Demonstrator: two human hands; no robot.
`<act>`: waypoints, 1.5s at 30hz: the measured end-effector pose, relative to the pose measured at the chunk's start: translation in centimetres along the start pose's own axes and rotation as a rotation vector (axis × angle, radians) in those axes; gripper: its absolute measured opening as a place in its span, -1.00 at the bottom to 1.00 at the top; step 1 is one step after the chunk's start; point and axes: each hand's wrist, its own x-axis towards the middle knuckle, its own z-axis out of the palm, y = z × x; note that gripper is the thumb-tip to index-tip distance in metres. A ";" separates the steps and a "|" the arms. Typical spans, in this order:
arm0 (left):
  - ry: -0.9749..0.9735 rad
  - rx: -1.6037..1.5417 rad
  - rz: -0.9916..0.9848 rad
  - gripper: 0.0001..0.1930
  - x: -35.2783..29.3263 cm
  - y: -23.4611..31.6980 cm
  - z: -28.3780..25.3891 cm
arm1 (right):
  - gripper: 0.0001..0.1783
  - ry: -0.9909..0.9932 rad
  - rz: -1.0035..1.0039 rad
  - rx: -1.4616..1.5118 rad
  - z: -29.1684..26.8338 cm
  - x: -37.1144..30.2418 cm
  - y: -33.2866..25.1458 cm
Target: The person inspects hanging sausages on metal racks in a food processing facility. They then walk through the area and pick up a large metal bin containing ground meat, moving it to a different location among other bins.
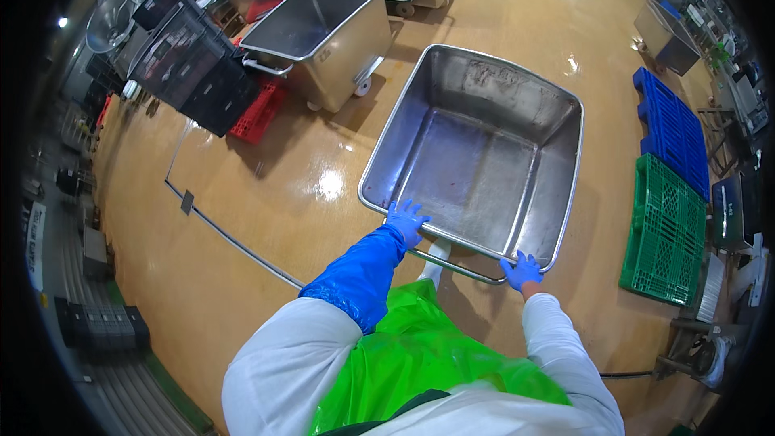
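Note:
A deep stainless-steel tub cart (476,169) stands right in front of me, bare inside, with dark smears on its far inner wall. My left hand (406,222), in a blue glove, lies over the near-left part of the rim with its fingers spread. At the near-right corner my right hand (522,270), also gloved in blue, rests on the rim, fingers apart. A tubular handle (456,268) runs between the hands below the near rim. The palms are hidden. A blue sleeve cover is on my left forearm only.
Another steel tub cart (351,52) stands ahead left, with more behind it. Stacked black crates (198,73) sit by a red pallet (260,111). To the right lie a blue pallet (674,129) and a green pallet (666,230). A drain channel (242,246) crosses the shiny tan floor.

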 end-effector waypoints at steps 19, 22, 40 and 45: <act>-0.041 0.024 0.016 -0.35 51.2 -5.1 -32.3 | -0.02 -0.026 -0.011 0.025 -37.0 45.8 -7.0; -0.042 0.039 0.010 -0.34 59.1 -5.1 -37.5 | -0.02 -0.092 -0.026 0.012 -44.3 53.6 -7.9; -0.095 0.003 0.039 -0.32 109.8 -8.1 -69.1 | -0.01 -0.053 -0.126 -0.014 -79.8 101.0 -11.9; -0.121 0.012 0.057 -0.31 123.5 -9.1 -77.5 | -0.02 -0.068 -0.075 0.000 -90.9 112.0 -13.8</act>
